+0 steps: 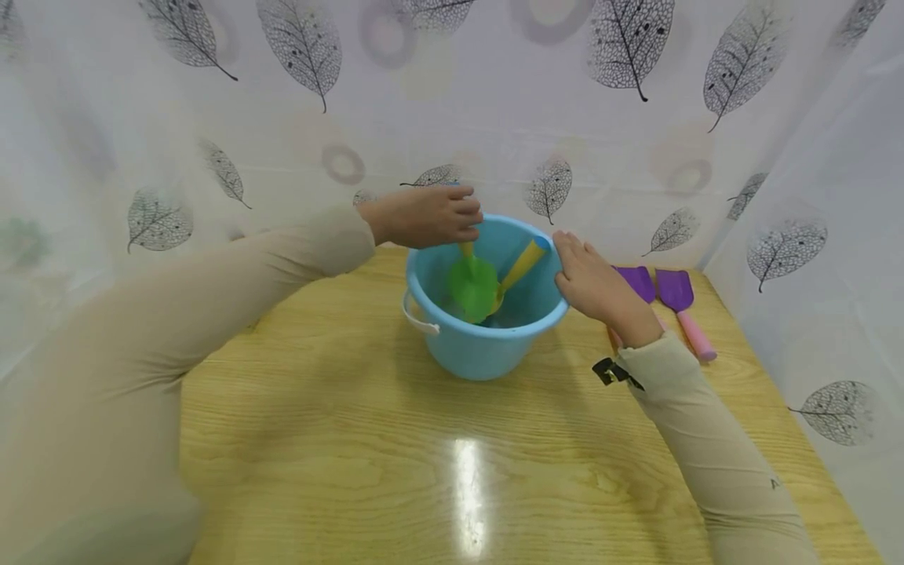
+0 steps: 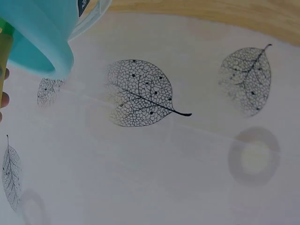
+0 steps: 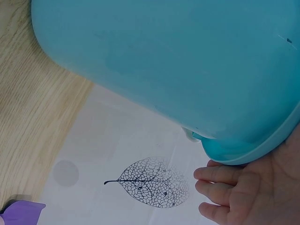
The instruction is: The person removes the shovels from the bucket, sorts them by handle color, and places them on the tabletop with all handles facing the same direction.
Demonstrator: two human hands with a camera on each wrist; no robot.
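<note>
A light blue bucket (image 1: 480,353) stands upright on the wooden table. My left hand (image 1: 431,217) is above its far left rim and grips the yellow handle (image 2: 4,51) of a green toy shovel (image 1: 475,289), blade down inside the bucket. Beside that blade, a second yellow handle (image 1: 521,265) with a blue end leans on the inner right wall; its lower end is partly hidden behind the green blade. My right hand (image 1: 596,284) rests on the right rim with its fingers fairly straight, and in the right wrist view the fingers (image 3: 218,192) extend past the rim.
Two purple toy shovels with pink handles lie right of the bucket; one purple shovel (image 1: 676,290) shows whole, the other purple blade (image 1: 638,281) is partly behind my right hand. A white bucket handle (image 1: 421,320) hangs at the left. A leaf-patterned curtain (image 1: 480,118) closes the back.
</note>
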